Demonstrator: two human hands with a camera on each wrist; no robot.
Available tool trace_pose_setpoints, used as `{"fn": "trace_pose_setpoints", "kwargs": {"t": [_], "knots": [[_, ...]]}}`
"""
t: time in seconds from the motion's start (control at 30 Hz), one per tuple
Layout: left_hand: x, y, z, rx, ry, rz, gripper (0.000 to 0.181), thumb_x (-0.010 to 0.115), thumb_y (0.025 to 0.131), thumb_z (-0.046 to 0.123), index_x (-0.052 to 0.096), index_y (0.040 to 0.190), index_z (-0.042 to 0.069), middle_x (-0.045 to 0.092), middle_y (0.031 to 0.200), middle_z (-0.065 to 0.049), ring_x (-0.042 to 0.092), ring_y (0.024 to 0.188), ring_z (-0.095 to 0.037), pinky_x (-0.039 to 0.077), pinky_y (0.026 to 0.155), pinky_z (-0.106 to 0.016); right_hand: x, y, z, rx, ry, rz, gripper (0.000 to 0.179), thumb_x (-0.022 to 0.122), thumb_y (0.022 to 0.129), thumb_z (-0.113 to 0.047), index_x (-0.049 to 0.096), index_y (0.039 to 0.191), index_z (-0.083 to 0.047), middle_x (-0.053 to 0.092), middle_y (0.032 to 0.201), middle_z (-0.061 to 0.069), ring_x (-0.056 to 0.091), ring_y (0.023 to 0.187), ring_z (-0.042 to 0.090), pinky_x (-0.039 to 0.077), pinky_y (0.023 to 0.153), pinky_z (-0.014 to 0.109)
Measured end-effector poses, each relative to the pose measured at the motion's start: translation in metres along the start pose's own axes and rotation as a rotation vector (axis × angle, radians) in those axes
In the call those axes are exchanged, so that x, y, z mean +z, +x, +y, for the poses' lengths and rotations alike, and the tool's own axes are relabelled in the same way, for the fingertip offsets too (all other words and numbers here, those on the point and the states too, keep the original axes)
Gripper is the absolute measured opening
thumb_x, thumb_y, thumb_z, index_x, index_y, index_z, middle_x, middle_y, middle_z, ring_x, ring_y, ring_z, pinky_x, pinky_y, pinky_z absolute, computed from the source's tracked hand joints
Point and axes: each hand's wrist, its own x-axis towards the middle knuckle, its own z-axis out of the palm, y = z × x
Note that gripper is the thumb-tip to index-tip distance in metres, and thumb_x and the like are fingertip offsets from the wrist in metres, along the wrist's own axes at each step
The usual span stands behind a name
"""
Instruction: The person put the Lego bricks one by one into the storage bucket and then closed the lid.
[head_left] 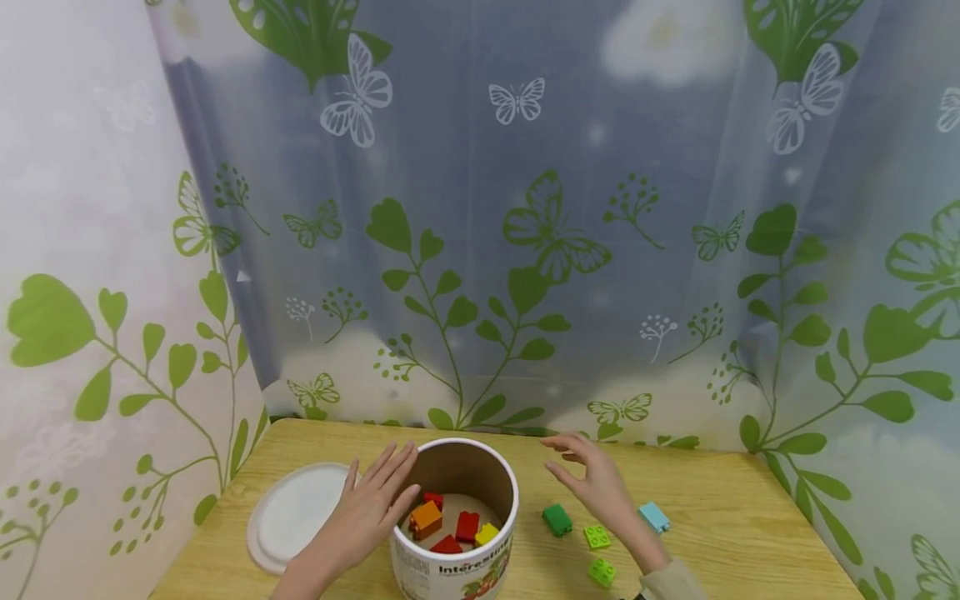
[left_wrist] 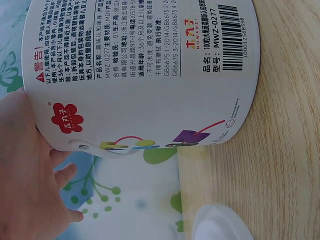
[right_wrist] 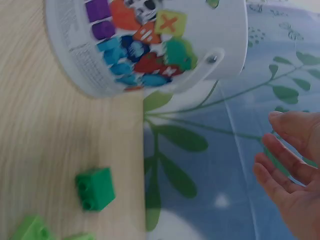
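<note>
A white printed bucket [head_left: 450, 575] stands on the table with several toy building blocks inside, among them an orange block [head_left: 425, 520], a red block [head_left: 467, 527] and a yellow block [head_left: 486, 534]. My left hand [head_left: 369, 504] rests at the bucket's left rim, fingers extended; the left wrist view shows it beside the printed wall. Right of the bucket my right hand [head_left: 592, 483] hovers above the table with its fingers loosely bent and nothing in them. Below it lie a dark green block [head_left: 557, 520] and two lime green blocks [head_left: 597, 537]. A light blue block [head_left: 654, 517] lies beside the right forearm.
A round white lid [head_left: 300, 512] lies on the wooden table [head_left: 720, 517] to the left of the bucket, partly behind the left forearm. A patterned curtain [head_left: 480, 250] with leaves and butterflies hangs along the table's back edge and both sides.
</note>
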Motion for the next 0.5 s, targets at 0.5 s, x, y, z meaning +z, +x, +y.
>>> {"fn": "trace_pose_setpoints", "kwargs": {"t": [0.5], "knots": [[0.002, 0.0, 0.0, 0.005, -0.003, 0.011, 0.061, 0.043, 0.108, 0.048, 0.034, 0.16, 0.019, 0.031, 0.165, 0.001, 0.022, 0.154, -0.028, 0.002, 0.119, -0.07, -0.009, -0.047, 0.038, 0.204, 0.007, -0.08, 0.03, 0.076, 0.091, -0.011, 0.072, 0.121, -0.014, 0.069, 0.114, 0.007, 0.068, 0.104, 0.031, 0.06, 0.082, 0.039]]}}
